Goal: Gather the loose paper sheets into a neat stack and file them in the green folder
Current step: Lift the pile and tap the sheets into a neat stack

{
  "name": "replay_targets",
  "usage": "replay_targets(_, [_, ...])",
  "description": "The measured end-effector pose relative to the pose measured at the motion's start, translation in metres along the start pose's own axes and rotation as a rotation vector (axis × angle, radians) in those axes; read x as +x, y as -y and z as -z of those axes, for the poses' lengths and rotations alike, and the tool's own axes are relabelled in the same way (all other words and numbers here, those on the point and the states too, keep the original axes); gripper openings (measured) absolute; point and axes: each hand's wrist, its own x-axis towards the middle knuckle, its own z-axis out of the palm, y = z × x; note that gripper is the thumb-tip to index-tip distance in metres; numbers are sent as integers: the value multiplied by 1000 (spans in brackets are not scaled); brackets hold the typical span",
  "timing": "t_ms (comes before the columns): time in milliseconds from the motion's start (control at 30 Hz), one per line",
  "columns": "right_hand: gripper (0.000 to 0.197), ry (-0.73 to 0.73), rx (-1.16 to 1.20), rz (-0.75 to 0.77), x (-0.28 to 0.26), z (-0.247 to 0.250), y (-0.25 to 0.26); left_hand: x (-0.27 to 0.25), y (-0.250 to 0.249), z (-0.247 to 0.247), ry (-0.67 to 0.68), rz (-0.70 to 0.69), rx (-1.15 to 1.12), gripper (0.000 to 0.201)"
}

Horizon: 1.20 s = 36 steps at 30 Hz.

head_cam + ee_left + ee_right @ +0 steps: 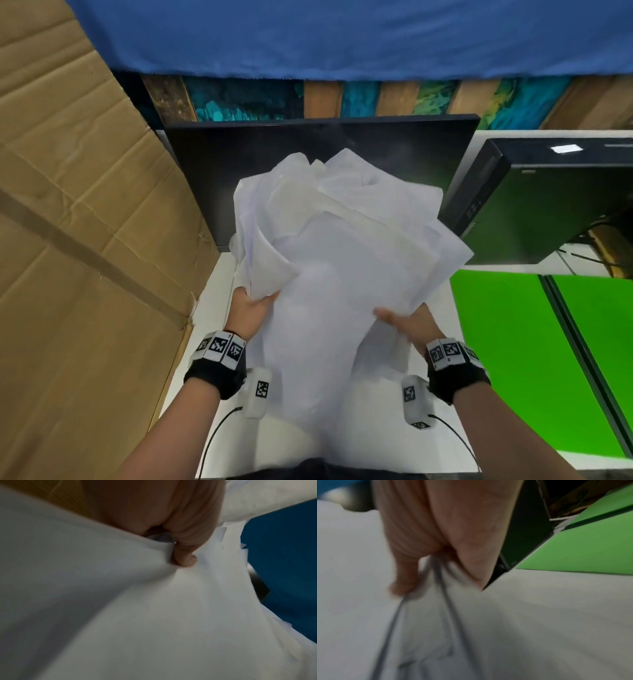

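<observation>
A loose, uneven bundle of white paper sheets is lifted above the white desk, its sheets fanned out and bent. My left hand grips the bundle's left edge, thumb on top of the paper. My right hand pinches the right edge, thumb over the sheets; this view is blurred. The green folder lies open and flat on the desk to the right, its spine running front to back, also showing as the green folder past my right hand.
A large cardboard box stands at the left. A dark monitor is behind the papers, and a black computer case lies at the back right. A blue cloth hangs above. The white desk shows beneath the papers.
</observation>
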Motion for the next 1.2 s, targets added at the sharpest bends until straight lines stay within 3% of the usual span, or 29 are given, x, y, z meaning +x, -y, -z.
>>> replay_targets(67, [39,-142,138,108,-5,-1,29,1,-14,-3,-25,-6,-74,12])
replay_targets(133, [16,-212,178,213,-11,8,62,4,-26,1,-15,-39,-85,59])
replay_targets(167, [16,-224,171,250,-12,15,73,4,-32,5,12,-27,-33,71])
replay_targets(200, [25,-222,128,263,-11,19,81,4,-35,7,67,27,1,65])
replay_targets(300, [75,-121,-49,177,-1,24,83,10,-36,11,250,149,31,21])
replay_targets(333, [79,-97,-42,152,-1,22,82,14,-32,10,286,176,89,29])
replay_targets(367, [73,-88,1,139,1,20,80,20,-28,8,313,192,145,51])
replay_targets(433, [48,-58,77,154,0,15,75,25,-22,2,232,204,132,79])
replay_targets(533, [49,-94,134,168,6,3,65,24,-19,-14,64,231,135,81])
replay_targets(633, [70,-233,270,163,14,-9,65,19,-24,-35,55,219,141,84])
replay_targets(733, [69,-281,393,238,9,-4,90,18,-35,-45,50,182,80,80])
replay_targets(767, [66,-257,403,279,7,4,98,16,-41,-42,49,148,64,75])
replay_targets(867, [59,-168,251,289,1,33,108,13,-45,-28,62,93,91,23])
replay_targets(900, [60,-131,134,231,6,39,102,10,-46,-24,69,109,113,27])
replay_targets(1000, [46,54,-47,227,19,48,80,11,-28,-25,74,332,151,103])
replay_targets(1100, [17,118,-4,156,29,49,63,13,-26,-37,78,330,152,103])
replay_targets(1167, [28,203,-14,59,33,53,59,12,-36,-47,98,291,169,107])
replay_targets(1200, [45,222,-30,-1,38,55,59,13,-39,-53,81,273,189,100])
